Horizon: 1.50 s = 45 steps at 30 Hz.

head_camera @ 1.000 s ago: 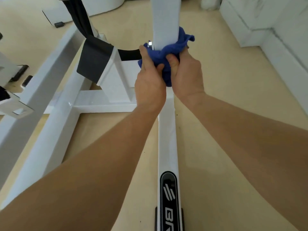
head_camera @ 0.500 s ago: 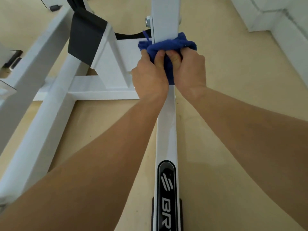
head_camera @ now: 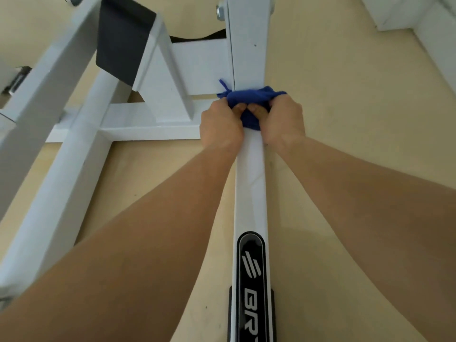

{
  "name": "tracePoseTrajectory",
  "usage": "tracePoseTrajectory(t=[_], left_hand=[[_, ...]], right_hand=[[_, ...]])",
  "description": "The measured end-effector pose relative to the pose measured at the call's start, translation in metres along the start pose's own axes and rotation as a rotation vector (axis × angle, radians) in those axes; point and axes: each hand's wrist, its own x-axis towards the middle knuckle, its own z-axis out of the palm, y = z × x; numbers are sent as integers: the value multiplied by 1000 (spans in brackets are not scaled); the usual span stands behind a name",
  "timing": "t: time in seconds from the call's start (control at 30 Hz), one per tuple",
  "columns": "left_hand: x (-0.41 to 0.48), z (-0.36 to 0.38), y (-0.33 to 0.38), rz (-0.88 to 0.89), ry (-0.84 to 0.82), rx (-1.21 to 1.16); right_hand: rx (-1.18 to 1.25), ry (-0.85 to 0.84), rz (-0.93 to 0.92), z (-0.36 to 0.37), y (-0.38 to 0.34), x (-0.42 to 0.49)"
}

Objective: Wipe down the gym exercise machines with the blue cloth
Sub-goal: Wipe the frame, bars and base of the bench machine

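Two bare hands clamp a blue cloth (head_camera: pixel 249 101) around a white bar (head_camera: pixel 250 183) of a gym machine — the left hand (head_camera: pixel 219 124) and the right hand (head_camera: pixel 283 122) side by side, thumbs pressed into the bunched fabric, the other fingers curled out of sight behind the bar. The cloth wraps the bar just below its upright section (head_camera: pixel 248 45). A black logo plate (head_camera: pixel 251 280) sits lower on the bar. White frame beams (head_camera: pixel 81 149) and a black pad (head_camera: pixel 122 43) stand to the left on a tan floor (head_camera: pixel 357 119).
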Motion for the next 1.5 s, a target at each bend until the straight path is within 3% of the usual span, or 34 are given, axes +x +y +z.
tracePoseTrajectory(t=[0.13,0.2,0.3,0.4,0.7,0.87,1.03,1.17,1.33,1.5], left_hand=[[-3,-12,-1,3,-40,38],[-11,-19,-3,-40,-25,48],[-21,-33,-1,-82,34,-84],[-15,-47,32,-19,149,-189],[-6,-110,128,170,277,-300],[0,-138,158,317,319,-371],[8,-117,122,255,225,-163],[1,-95,91,221,233,1],[-25,-76,55,80,83,148],[-73,-75,6,22,-36,151]], right_hand=[[-133,-15,108,-14,-7,-10],[-58,19,109,-16,-11,-20],[226,16,18,-21,-25,-31],[159,10,-106,-26,-41,-25],[166,342,-323,-105,-153,-12],[156,407,-424,-128,-189,-6],[-119,392,-415,-110,-150,5],[-258,341,-283,-71,-101,-3],[-204,202,-105,-45,-69,-22],[-240,54,-92,-33,-34,-68]])
